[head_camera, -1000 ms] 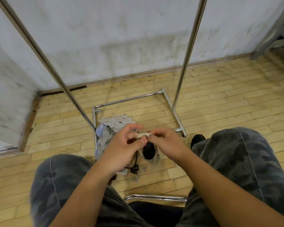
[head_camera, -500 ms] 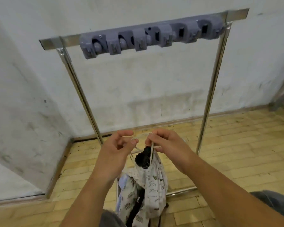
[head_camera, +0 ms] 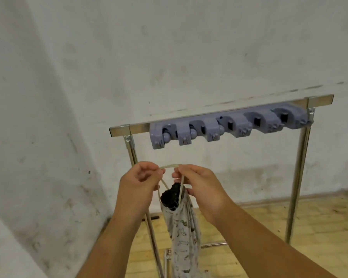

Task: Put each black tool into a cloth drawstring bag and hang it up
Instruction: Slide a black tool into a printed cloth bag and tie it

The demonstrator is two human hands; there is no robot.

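Two bare hands held up a pale printed cloth drawstring bag (head_camera: 184,237) by its cream cord (head_camera: 169,165) in front of a chrome metal rack (head_camera: 298,177) that stood against a stained white plaster wall (head_camera: 169,57). The left hand (head_camera: 138,183) was clenched on one end of the cord loop, thumb and fingers pinched together, while the right hand (head_camera: 199,183) pinched the other end, so that a short span of cord arched between them. Further strands ran down from the fingers to the bag's gathered mouth.

Out of that mouth stuck the dark, ribbed end of a black tool (head_camera: 170,195), the rest of it hidden inside the cloth. The bag hung straight down between the two forearms, clear of the floor, with its lower part running out of the bottom of the view. It hung just in front of the rack's left upright, and whether it touched the upright could not be told.

Above and slightly to the right of the hands, a grey-blue plastic holder strip (head_camera: 225,125) with a row of rounded clips and small hooks was fixed along the rack's flat top bar. No bag hung from it, and the cord loop sat well below its nearest hook. Pale wooden floorboards (head_camera: 289,237) showed beyond the rack's right upright, and a low chrome crossbar ran near the floor behind the bag.
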